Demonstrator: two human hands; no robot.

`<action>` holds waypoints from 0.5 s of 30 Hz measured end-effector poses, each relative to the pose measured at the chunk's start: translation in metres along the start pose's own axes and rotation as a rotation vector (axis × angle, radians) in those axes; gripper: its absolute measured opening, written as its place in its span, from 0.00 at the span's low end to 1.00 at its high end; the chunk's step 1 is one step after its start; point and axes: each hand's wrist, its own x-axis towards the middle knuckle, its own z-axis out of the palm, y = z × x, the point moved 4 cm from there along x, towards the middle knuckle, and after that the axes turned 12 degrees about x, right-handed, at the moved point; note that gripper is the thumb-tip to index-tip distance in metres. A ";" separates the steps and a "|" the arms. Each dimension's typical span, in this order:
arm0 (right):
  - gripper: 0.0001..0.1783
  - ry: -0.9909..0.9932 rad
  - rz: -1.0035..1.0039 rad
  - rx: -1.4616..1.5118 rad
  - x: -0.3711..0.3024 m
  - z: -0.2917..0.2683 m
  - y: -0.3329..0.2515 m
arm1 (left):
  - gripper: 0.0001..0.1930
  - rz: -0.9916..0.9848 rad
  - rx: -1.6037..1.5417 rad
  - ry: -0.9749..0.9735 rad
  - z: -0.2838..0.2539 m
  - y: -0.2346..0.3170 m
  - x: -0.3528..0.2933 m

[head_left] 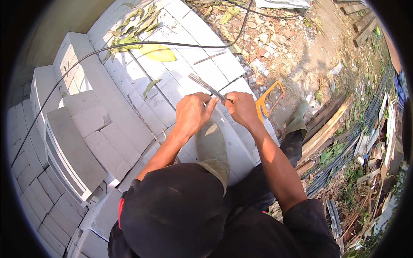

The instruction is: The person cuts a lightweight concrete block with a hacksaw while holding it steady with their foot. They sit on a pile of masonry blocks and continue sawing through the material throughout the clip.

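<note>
A short bundle of thin, greyish metal rods (202, 81) sticks out beyond my hands, pointing up and to the left over the white blocks. My left hand (192, 112) is closed with its thumb and fingers at the near end of the rods. Close beside it, my right hand (242, 108) is curled round the same end, with its fingertips partly hidden. Just right of my right hand, an orange-framed hacksaw (259, 104) leans at the edge of the blocks. Its handle end is partly covered by my forearm.
White blocks (206, 41) form a stepped surface; a black cable (159, 42) crosses above it. Leaves (157, 52) lie at the back. My boots (211, 144) stand below my hands and on the rubble. Rods (361, 129) and planks (322, 122) lie right; a grey panel (75, 148) leans left.
</note>
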 end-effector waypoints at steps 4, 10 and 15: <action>0.13 -0.087 -0.151 -0.070 0.001 -0.003 -0.009 | 0.14 0.461 0.217 0.411 -0.015 0.013 0.020; 0.10 -0.173 -0.187 -0.308 0.032 -0.023 -0.009 | 0.19 0.356 0.388 0.073 0.022 0.003 0.053; 0.11 0.415 -0.394 -0.130 0.044 -0.066 -0.026 | 0.22 0.137 0.323 0.092 0.020 -0.033 0.051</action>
